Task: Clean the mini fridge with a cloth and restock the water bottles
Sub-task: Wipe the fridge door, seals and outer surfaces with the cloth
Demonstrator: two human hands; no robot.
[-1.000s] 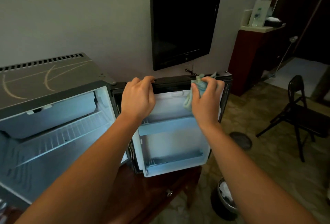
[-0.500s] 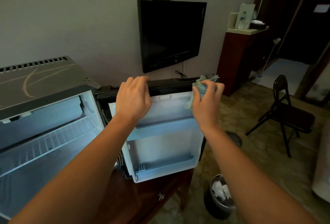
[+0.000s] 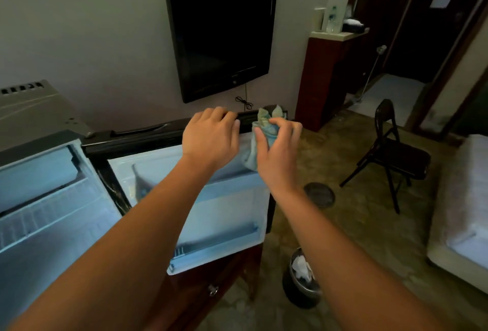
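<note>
The mini fridge (image 3: 34, 119) stands at the left with its door (image 3: 229, 214) swung wide open, white inner side facing me. My left hand (image 3: 211, 138) grips the door's top edge, fingers curled over it. My right hand (image 3: 277, 148) holds a bunched pale blue-green cloth (image 3: 264, 124) against the door's upper right corner. The fridge interior (image 3: 39, 214) shows a wire shelf and no bottles. No water bottles are in sight near the fridge.
The fridge sits on a dark wooden cabinet (image 3: 211, 285). A bin (image 3: 301, 280) with crumpled paper stands on the floor below the door. A wall TV (image 3: 221, 40), a folding chair (image 3: 390, 153) and a bed edge (image 3: 459, 198) are to the right.
My view has swung to the right, so the fridge sits further left in the picture. Both hands stay at the door's top edge; the right hand with the cloth has shifted slightly along it.
</note>
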